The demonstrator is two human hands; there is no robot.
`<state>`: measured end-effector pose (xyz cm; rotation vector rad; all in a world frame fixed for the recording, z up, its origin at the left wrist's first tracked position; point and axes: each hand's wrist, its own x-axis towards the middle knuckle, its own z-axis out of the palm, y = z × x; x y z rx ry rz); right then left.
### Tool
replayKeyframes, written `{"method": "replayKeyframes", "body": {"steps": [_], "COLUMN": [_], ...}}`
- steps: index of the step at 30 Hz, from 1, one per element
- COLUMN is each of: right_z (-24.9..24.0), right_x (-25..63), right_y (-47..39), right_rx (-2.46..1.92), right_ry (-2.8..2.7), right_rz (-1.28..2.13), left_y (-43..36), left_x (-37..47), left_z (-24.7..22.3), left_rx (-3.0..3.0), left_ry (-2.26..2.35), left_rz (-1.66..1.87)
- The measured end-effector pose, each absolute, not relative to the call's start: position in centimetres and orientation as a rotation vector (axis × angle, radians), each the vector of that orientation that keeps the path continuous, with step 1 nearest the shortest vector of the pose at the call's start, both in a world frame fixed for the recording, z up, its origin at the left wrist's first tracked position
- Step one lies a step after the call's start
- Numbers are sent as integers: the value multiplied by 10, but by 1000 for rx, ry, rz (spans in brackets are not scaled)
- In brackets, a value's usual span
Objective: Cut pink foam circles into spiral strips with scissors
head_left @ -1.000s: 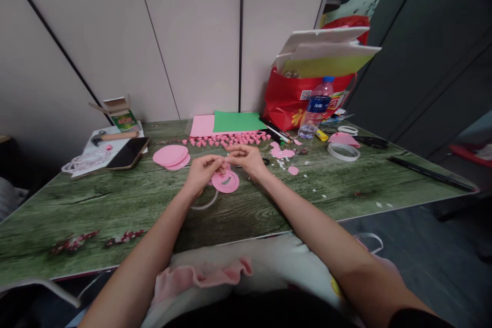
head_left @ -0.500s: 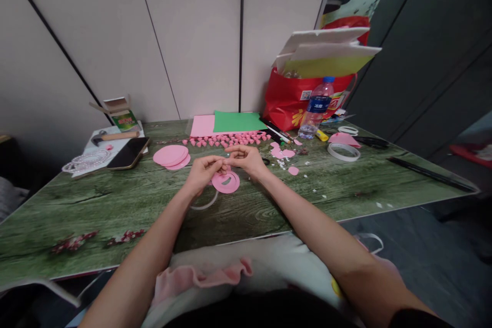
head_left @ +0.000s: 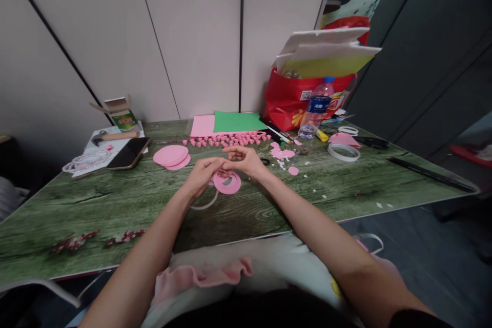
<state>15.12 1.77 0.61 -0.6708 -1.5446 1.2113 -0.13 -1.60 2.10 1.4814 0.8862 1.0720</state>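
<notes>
My left hand is closed, thumb and fingers pinching a pink paper spiral that hangs below my fingers like a ring with an open middle. Pressed against it from the other side is my right hand, thumb and forefinger pinched at the paper's upper end, its other fingers loosely curled. The fingers hide what lies exactly between the tips. Under my left hand, a white ring, perhaps a tape roll, lies on the table. Behind the hands stretches a row of small rolled pink paper flowers.
Flat pink paper discs lie at left, beyond them a phone, hammer and bead string. To the right are paper scraps, a tape roll, a water bottle and a red bag.
My fingertips have drawn closer together at the paper's end, and the right fingers have shifted slightly left. The hanging pink spiral has moved a little to the right.
</notes>
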Motion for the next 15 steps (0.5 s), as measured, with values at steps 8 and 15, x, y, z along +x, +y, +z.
{"method": "replayKeyframes", "body": {"steps": [8,15], "right_z": [8,5], "right_x": [147,145], "right_y": [8,5], "right_rx": [-675,-760], "right_ry": [-1751,-1925], "right_rz": [1001,509], "left_y": [-17,-17], "left_x": [-3,-5], "left_z": [23,21], "left_rx": [1423,1373], "left_ry": [866,891], "left_rz": [947,887]}}
